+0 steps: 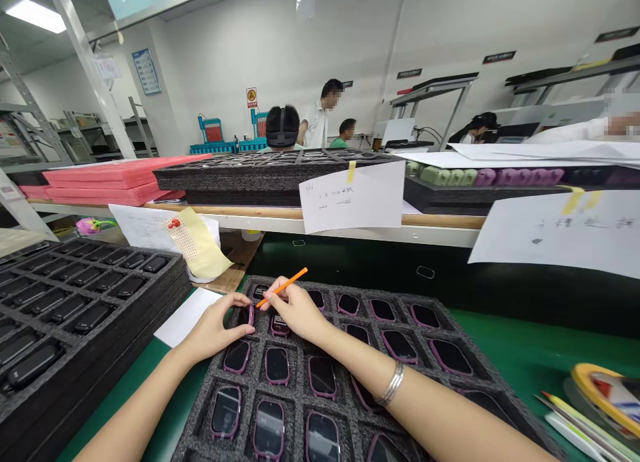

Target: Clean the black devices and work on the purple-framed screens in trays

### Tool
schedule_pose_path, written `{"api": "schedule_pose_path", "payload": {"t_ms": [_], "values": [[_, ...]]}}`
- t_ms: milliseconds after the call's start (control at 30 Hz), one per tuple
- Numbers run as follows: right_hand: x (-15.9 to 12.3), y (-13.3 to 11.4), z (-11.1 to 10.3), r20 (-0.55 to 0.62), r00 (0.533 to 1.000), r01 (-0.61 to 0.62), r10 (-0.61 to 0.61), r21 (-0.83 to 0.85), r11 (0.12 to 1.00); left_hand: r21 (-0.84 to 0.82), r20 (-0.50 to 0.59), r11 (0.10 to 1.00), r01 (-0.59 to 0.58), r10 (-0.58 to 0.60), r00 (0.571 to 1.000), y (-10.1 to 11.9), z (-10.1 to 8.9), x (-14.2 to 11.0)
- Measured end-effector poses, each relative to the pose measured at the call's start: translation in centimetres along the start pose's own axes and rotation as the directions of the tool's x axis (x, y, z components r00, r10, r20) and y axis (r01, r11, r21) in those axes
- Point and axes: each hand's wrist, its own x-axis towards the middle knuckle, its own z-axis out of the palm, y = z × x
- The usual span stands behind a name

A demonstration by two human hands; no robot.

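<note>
My left hand [216, 327] pinches a purple-framed smartwatch [251, 315] between thumb and fingers at the far left of a dark foam tray [250, 375]. In my right hand [296, 310] is a slim orange pen [293, 279], slanted so that its lower tip meets the held watch's upper edge. Purple-framed watches with dark screens, such as one smartwatch [277, 365] below my right hand, lie in the tray's compartments. Another watch [280, 325] sits partly under my right fingers. My right forearm covers some compartments.
At the left stands a stacked foam tray [150, 309] of black watches. White paper [187, 315] lies between the trays. A shelf [280, 220] with foam trays, pink foam sheets [105, 182] and hanging notes crosses ahead. Yellow tape [590, 375] and pens lie at the right. People work beyond.
</note>
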Motion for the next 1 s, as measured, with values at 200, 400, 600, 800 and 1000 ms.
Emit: {"api": "schedule_pose_path", "payload": {"t_ms": [200, 400, 600, 800, 1000], "values": [[-1.6, 0.4, -4.1, -0.14, 0.99, -0.012, 0.016, 0.03, 0.999, 0.098, 0.052, 0.985, -0.143, 0.139, 0.989, 2.6, 0.4, 1.0], [-2.5, 1.8, -5.5, -0.225, 0.974, -0.014, 0.037, 0.101, 0.995, 0.16, 0.216, 0.949, -0.272, 0.236, 0.948, 5.1, 2.9, 3.6], [-2.8, 1.4, -5.0, -0.187, 0.982, 0.003, 0.022, 0.131, 0.991, 0.174, 0.224, 0.939, -0.297, 0.257, 0.94, 4.2, 2.6, 3.5], [-3.3, 1.0, -4.7, -0.122, 0.992, 0.0, 0.013, 0.107, 0.994, 0.108, 0.208, 0.946, -0.304, 0.278, 0.938, 3.9, 2.1, 3.4], [-3.7, 0.5, -4.7, -0.095, 0.995, 0.007, -0.002, 0.049, 0.999, 0.081, 0.194, 0.951, -0.3, 0.28, 0.94, 4.1, 2.3, 3.7]]}}
